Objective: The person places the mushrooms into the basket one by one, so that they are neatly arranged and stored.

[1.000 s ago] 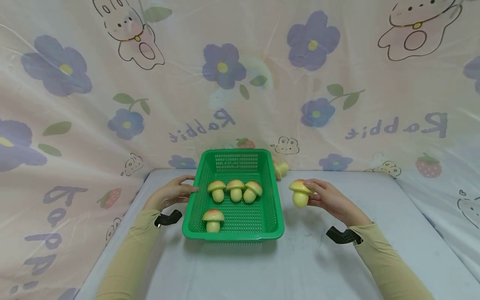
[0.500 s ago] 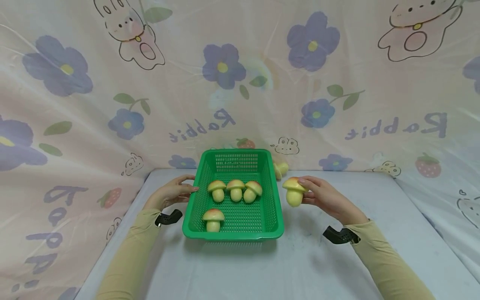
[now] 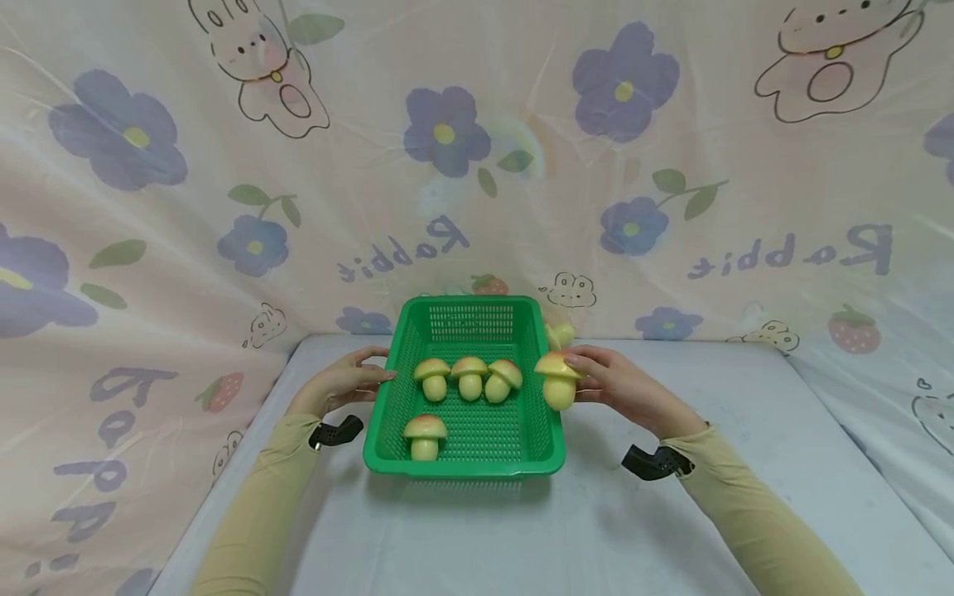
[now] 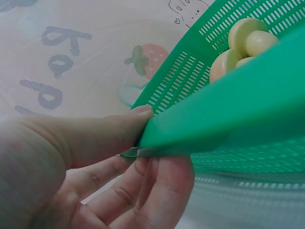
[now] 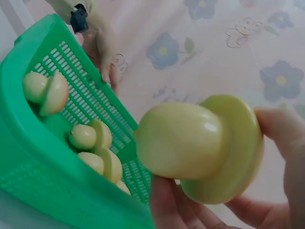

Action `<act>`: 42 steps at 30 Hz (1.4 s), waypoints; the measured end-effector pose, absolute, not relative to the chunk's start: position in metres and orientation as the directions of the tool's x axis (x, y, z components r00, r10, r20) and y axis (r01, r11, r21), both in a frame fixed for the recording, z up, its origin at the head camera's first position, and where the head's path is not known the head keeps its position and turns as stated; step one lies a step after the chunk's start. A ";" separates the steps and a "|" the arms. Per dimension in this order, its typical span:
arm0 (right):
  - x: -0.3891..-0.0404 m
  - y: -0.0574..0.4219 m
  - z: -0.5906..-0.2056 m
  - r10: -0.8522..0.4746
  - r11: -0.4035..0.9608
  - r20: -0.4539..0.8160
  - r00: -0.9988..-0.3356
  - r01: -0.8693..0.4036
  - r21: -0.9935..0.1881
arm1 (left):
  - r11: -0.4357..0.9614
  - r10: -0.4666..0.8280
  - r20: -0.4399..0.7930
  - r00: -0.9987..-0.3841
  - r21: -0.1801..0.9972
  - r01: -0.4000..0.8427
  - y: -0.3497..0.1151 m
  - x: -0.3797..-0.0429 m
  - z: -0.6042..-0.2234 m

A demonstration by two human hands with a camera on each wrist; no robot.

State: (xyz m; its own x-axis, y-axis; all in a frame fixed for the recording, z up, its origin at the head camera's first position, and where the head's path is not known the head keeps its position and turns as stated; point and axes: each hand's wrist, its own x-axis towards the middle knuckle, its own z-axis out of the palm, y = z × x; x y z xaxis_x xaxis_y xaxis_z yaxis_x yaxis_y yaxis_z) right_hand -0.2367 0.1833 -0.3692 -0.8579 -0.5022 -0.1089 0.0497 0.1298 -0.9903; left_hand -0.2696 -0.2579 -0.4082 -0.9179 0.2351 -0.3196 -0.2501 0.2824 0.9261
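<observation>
My right hand (image 3: 622, 385) grips a toy mushroom (image 3: 558, 381), yellow with a reddish cap top, which overlaps the right rim of the green basket (image 3: 464, 468) in the head view. Up close in the right wrist view, thumb and fingers hold this mushroom (image 5: 186, 140) by its cap, stem toward the basket. On the other side, my left hand (image 3: 339, 385) pinches the basket's left rim, thumb on top and fingers curled beneath, as the left wrist view shows. Inside the basket, three mushrooms (image 3: 469, 378) form a row toward the back, and another mushroom (image 3: 425, 436) stands at the front left.
Behind the basket's right back corner lies one more mushroom (image 3: 561, 334), partly hidden by the basket. A pale cloth covers the table (image 3: 477, 538). A printed curtain (image 3: 522, 207) with flowers and rabbits hangs along the back and sides.
My right hand has carried its mushroom leftward, from beside the basket to its right rim. The left hand and the mushrooms in the basket have stayed in place.
</observation>
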 end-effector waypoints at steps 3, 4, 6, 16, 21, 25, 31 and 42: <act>-0.239 0.175 -0.368 -0.533 0.135 -0.109 -0.839 0.043 -0.990 | 0.283 0.242 -0.319 -0.916 0.927 -0.248 -0.258 -0.269 -0.407; -0.239 0.172 -0.368 -0.542 0.134 -0.108 -0.834 0.041 -0.990 | 0.284 0.244 -0.319 -0.916 0.926 -0.247 -0.258 -0.269 -0.407; -0.240 0.166 -0.367 -0.558 0.135 -0.105 -0.824 0.034 -0.990 | 0.277 0.236 -0.326 -0.915 0.925 -0.258 -0.258 -0.270 -0.407; -0.251 0.142 -0.361 -0.617 0.157 -0.127 -0.777 0.037 -0.987 | 0.276 0.251 -0.323 -0.913 0.927 -0.252 -0.257 -0.269 -0.405; -0.258 0.131 -0.362 -0.645 0.134 -0.146 -0.750 0.076 -0.988 | 0.274 0.256 -0.318 -0.913 0.929 -0.247 -0.257 -0.269 -0.404; -0.263 0.121 -0.365 -0.657 0.134 -0.162 -0.737 0.097 -0.986 | 0.272 0.250 -0.324 -0.912 0.928 -0.255 -0.257 -0.269 -0.404; -0.268 0.105 -0.369 -0.661 0.147 -0.204 -0.722 0.142 -0.979 | 0.278 0.245 -0.329 -0.912 0.925 -0.259 -0.257 -0.268 -0.404; -0.274 0.078 -0.377 -0.627 0.250 -0.297 -0.720 0.175 -0.952 | 0.270 0.250 -0.332 -0.910 0.926 -0.263 -0.258 -0.269 -0.404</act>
State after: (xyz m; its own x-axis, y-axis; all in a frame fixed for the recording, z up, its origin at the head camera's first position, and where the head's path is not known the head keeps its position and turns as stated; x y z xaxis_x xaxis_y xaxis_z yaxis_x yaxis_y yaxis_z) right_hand -0.2736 0.0778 -0.3773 -0.7201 -0.6269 -0.2974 0.1755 0.2502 -0.9522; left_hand -0.2692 -0.2576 -0.4037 -0.9095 0.2505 -0.3318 -0.2633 0.2704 0.9260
